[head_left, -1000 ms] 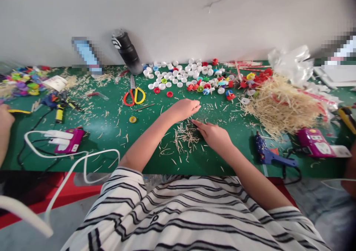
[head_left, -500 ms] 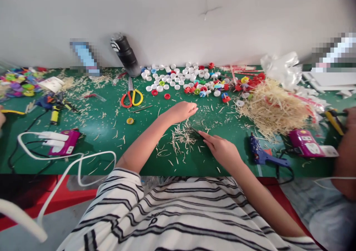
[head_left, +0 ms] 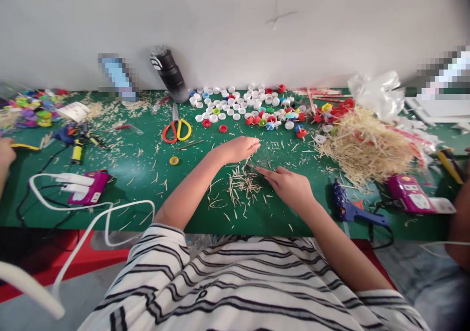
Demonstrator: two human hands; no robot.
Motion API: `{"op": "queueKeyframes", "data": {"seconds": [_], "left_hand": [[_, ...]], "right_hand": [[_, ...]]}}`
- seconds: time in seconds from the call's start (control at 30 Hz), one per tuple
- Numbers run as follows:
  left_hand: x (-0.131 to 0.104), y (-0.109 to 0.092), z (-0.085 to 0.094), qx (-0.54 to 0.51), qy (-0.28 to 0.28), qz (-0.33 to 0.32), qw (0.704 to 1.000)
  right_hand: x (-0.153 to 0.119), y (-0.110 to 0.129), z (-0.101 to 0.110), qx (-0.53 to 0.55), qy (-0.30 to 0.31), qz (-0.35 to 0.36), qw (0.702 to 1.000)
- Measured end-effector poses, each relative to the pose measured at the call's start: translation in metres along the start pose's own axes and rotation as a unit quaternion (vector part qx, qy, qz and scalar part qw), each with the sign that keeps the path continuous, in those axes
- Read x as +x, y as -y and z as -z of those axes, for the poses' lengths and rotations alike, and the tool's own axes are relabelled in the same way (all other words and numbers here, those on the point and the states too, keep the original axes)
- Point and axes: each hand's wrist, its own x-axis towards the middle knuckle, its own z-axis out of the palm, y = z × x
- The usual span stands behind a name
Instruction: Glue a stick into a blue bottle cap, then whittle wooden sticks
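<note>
My left hand point(head_left: 240, 149) is closed in a pinch above the green table, on what looks like a thin wooden stick point(head_left: 247, 160), mostly hidden by the fingers. My right hand point(head_left: 290, 186) grips a small knife point(head_left: 251, 164), its forefinger stretched along it and its handle covered by the palm. The blade's tip is close under my left hand. Below both hands lies a loose heap of pale wood shavings point(head_left: 244, 186). Scissors point(head_left: 176, 129) with red and yellow handles lie left of my left hand, beside a thin dark rod point(head_left: 191, 145) and a yellow cap point(head_left: 174, 160).
Bottle caps point(head_left: 231, 103) spread along the back, near a black bottle point(head_left: 169, 74). At right are a pile of thin wooden sticks point(head_left: 367, 145), a blue glue gun point(head_left: 354, 208) and a purple power strip point(head_left: 407, 194). Other people's hands point(head_left: 5, 154) show at both sides.
My right hand and the knife have moved slightly up and left, closer to my left hand. The whole view has shifted a little; my left hand stays pinched.
</note>
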Motion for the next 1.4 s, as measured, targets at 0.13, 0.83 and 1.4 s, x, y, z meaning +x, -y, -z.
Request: {"op": "queueKeyframes", "data": {"seconds": [0.13, 0.83, 1.4], "left_hand": [[0.000, 0.005, 0.001, -0.007, -0.009, 0.001, 1.000], [0.007, 0.023, -0.009, -0.017, -0.095, -0.005, 0.995], [0.007, 0.008, -0.012, 0.049, -0.054, -0.041, 0.996]], "right_hand": [[0.000, -0.004, -0.004, 0.016, -0.002, 0.009, 1.000], [-0.002, 0.008, -0.009, 0.073, -0.017, -0.007, 0.997], [0.012, 0.011, 0.000, 0.133, 0.041, -0.010, 0.990]]}}
